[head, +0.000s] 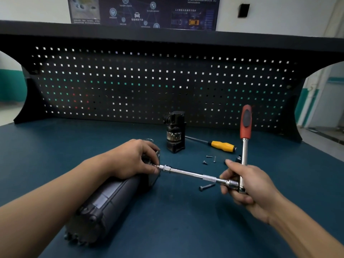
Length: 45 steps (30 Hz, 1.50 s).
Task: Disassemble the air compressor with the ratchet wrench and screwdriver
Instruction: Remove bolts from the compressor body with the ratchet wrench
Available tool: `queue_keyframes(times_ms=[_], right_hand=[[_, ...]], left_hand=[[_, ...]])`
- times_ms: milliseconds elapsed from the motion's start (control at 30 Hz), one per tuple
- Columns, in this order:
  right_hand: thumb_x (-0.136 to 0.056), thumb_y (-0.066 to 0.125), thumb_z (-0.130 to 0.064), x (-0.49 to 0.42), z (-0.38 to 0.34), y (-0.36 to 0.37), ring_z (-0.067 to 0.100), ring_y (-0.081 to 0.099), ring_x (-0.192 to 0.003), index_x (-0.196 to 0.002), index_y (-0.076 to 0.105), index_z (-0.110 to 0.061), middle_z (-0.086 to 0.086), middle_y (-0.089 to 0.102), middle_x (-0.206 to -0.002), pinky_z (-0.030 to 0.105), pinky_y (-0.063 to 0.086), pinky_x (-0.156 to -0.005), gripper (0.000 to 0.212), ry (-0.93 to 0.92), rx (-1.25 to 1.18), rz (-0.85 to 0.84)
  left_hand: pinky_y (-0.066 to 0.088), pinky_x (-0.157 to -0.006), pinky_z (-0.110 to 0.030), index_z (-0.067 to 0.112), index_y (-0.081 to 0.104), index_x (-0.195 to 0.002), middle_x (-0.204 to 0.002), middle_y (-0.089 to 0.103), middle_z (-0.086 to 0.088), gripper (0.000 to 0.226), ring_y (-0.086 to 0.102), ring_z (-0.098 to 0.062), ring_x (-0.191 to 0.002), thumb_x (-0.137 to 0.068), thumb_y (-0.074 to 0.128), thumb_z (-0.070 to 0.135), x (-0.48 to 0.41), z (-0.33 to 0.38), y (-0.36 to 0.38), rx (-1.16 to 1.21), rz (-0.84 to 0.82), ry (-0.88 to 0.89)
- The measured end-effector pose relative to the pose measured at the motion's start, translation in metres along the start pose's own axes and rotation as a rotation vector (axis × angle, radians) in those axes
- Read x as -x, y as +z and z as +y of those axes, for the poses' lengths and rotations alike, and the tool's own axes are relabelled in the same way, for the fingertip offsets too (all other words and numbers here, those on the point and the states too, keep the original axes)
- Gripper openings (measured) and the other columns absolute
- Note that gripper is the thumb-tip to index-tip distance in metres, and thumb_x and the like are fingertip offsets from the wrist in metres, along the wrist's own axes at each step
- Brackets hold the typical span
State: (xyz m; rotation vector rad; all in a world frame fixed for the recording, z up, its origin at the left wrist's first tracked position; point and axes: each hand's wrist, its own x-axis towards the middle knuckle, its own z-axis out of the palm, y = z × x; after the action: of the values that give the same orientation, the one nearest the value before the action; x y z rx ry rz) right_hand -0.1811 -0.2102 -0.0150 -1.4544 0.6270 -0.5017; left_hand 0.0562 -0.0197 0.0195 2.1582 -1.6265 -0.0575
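The air compressor [109,200] lies on its side on the blue workbench [55,146], its dark ribbed body running from the near left toward the middle; your left forearm crosses above it. Your left hand [134,159] rests over its far end, fingers curled down, with thumb and forefinger pinched together on the tip of the extension bar [188,173] right where it meets the compressor. The bar slopes down to the right into the head of the ratchet wrench [245,127]; your right hand [247,185] is clamped around that head, forefinger stretched out, and the red handle stands almost upright above your fist.

Between your hands, a long dark bolt [205,187] lies on the bench just beneath the bar; several small screws [209,159] are scattered a little further back. Behind them lies the screwdriver [222,146] — yellow handle to the right — and just left of its shaft a black detached part [175,133] stands upright. The perforated pegboard [130,81] rises behind the bench; a dark poster [143,12] hangs on the wall above it.
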Motion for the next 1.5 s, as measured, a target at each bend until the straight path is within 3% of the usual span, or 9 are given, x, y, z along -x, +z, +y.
queue_keyframes(times_ms=[267, 433, 667, 867, 1100, 1233, 1333, 1400, 1500], right_hand=[[-0.103, 0.048, -0.033, 0.002, -0.006, -0.001, 0.015, 0.029, -0.033, -0.081, 0.06, 0.007, 0.029, 0.064, -0.063, 0.019, 0.022, -0.033, 0.047, -0.21, 0.15, -0.057], [-0.1, 0.051, -0.035, 0.004, -0.007, -0.003, 0.018, 0.032, -0.033, -0.076, 0.06, 0.004, 0.029, 0.065, -0.062, 0.02, 0.026, -0.033, 0.047, -0.316, 0.22, -0.053], [-0.101, 0.055, -0.027, -0.003, -0.003, -0.002, 0.018, 0.051, -0.037, -0.071, 0.058, 0.005, 0.034, 0.057, -0.058, 0.022, 0.03, -0.034, 0.044, -0.446, 0.23, 0.064], [-0.098, 0.055, -0.028, -0.004, -0.003, -0.002, 0.005, 0.037, -0.045, -0.059, 0.053, 0.006, -0.011, 0.04, -0.048, 0.009, 0.031, -0.05, 0.051, -0.85, 0.507, 0.096], [-0.102, 0.056, -0.02, -0.024, -0.005, -0.008, 0.029, 0.058, -0.068, -0.062, 0.053, -0.003, -0.008, 0.045, -0.058, 0.041, 0.05, -0.076, 0.043, -1.122, 0.689, 0.09], [-0.105, 0.052, -0.029, -0.04, -0.008, -0.006, 0.024, 0.049, -0.063, -0.071, 0.059, -0.007, -0.004, 0.049, -0.066, 0.059, 0.052, -0.076, 0.041, -1.244, 0.726, 0.081], [-0.105, 0.054, -0.026, -0.05, 0.006, -0.01, 0.017, 0.058, -0.075, -0.089, 0.068, -0.013, -0.007, 0.06, -0.083, 0.046, 0.053, -0.075, 0.025, -1.315, 0.769, 0.042], [-0.105, 0.054, -0.027, -0.051, 0.015, -0.011, 0.013, 0.061, -0.083, -0.102, 0.069, -0.017, -0.007, 0.064, -0.091, 0.035, 0.052, -0.073, 0.018, -1.292, 0.81, 0.019], [-0.103, 0.055, -0.03, -0.048, 0.02, -0.01, 0.018, 0.064, -0.075, -0.097, 0.071, -0.017, -0.001, 0.065, -0.078, 0.032, 0.05, -0.067, 0.022, -1.116, 0.784, 0.015]], left_hand=[[0.032, -0.093, -0.009, 0.032, 0.076, -0.084, -0.136, 0.054, 0.007, 0.009, 0.05, -0.005, -0.125, -0.08, 0.083, 0.035, -0.001, 0.006, -0.002, -0.054, -0.055, -0.018], [0.022, -0.106, -0.02, 0.029, 0.077, -0.098, -0.146, 0.042, 0.013, 0.034, 0.023, -0.009, -0.139, -0.08, 0.072, 0.058, -0.002, 0.008, 0.001, -0.111, -0.183, -0.046], [0.027, -0.117, -0.04, 0.053, 0.064, -0.065, -0.145, 0.039, 0.017, 0.038, 0.017, -0.009, -0.141, -0.073, 0.041, 0.081, 0.002, 0.015, 0.002, -0.144, -0.245, -0.036], [0.031, -0.114, -0.044, 0.028, 0.07, -0.083, -0.14, 0.04, 0.019, 0.078, 0.018, -0.007, -0.138, -0.065, 0.026, 0.09, -0.001, 0.01, 0.004, -0.204, -0.229, -0.078], [0.028, -0.115, -0.049, 0.041, 0.062, -0.08, -0.144, 0.039, 0.017, 0.062, 0.018, -0.011, -0.143, -0.069, 0.023, 0.088, -0.001, 0.012, 0.004, -0.2, -0.203, -0.125], [0.006, -0.123, -0.048, 0.049, 0.049, -0.128, -0.153, 0.029, 0.019, 0.042, 0.006, -0.008, -0.15, -0.095, 0.03, 0.068, -0.014, 0.01, 0.014, -0.422, -0.123, 0.047], [0.033, -0.102, -0.034, 0.041, 0.05, -0.109, -0.107, 0.057, 0.014, 0.025, 0.05, -0.015, -0.117, -0.101, 0.034, 0.059, -0.026, 0.017, 0.025, -0.431, -0.14, 0.094], [0.037, -0.076, -0.036, 0.034, 0.042, -0.083, -0.078, 0.05, 0.011, 0.033, 0.05, -0.018, -0.082, -0.099, 0.034, 0.062, -0.031, 0.019, 0.028, -0.44, -0.148, 0.051], [0.033, -0.069, -0.035, 0.028, 0.038, -0.074, -0.069, 0.043, 0.009, 0.043, 0.044, -0.02, -0.074, -0.098, 0.034, 0.064, -0.033, 0.018, 0.032, -0.5, -0.126, 0.036]])
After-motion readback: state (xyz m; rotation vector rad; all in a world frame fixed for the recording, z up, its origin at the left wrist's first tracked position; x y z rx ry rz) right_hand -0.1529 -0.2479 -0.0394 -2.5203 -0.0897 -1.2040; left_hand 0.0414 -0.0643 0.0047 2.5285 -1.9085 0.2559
